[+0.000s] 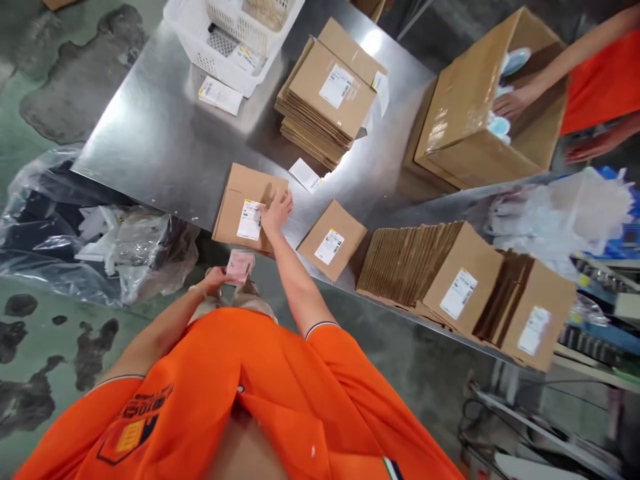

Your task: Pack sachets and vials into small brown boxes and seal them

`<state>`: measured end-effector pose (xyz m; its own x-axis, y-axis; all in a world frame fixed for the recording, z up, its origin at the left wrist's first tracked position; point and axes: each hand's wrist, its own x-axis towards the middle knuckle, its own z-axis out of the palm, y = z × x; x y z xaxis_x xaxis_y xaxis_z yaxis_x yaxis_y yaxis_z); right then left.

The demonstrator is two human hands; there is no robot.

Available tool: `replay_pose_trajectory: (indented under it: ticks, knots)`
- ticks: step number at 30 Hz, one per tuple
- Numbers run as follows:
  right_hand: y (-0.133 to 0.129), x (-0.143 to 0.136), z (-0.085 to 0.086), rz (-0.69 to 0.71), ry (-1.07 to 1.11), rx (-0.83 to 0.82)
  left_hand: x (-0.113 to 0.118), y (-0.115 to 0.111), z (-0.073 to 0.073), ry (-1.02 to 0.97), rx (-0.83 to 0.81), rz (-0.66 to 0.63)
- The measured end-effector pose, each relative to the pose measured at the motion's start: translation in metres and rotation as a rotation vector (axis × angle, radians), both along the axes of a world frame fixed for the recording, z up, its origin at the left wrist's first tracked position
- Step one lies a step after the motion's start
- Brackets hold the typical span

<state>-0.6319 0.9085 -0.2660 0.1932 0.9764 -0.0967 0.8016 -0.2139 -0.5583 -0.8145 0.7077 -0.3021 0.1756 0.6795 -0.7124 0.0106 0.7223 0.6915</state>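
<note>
My left hand (215, 278) is closed on a small pink pad (240, 265) with dark print, held low in front of my body, off the table's edge. Whether it is a stack of stickers or slips is too small to tell. My right hand (278, 211) rests with fingers apart on a flat, folded cardboard box (233, 203) at the near table edge. A white printed label (249, 220) is stuck on that box, right beside my fingertips. To the right lies another labelled flat box (333, 240), apart from my hand.
The metal table (150, 133) carries a stack of flat boxes (327, 87), a white basket (240, 47), a paper slip (305, 175) and a row of upright folded boxes (415, 263). A co-worker's hand (515, 101) reaches into a large carton (465, 100). A plastic-lined bin (125, 247) stands left.
</note>
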Motion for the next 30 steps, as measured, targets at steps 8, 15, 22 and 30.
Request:
replay_pose_trajectory:
  ticks: [8,15,22,30]
  knots:
    - [-0.040,-0.016,-0.007,0.266,-0.152,-0.109,-0.047,0.024,0.023,0.334,0.244,-0.071]
    - [-0.049,0.039,-0.015,-0.224,-0.029,-0.176,-0.021,0.077,0.035,0.768,0.290,-0.272]
    - [-0.060,0.100,0.022,-0.497,0.134,-0.177,-0.007,0.070,0.036,0.375,0.428,-0.181]
    - [-0.125,0.152,0.068,-0.233,0.263,-0.074,-0.014,0.031,0.041,-0.018,0.303,-0.004]
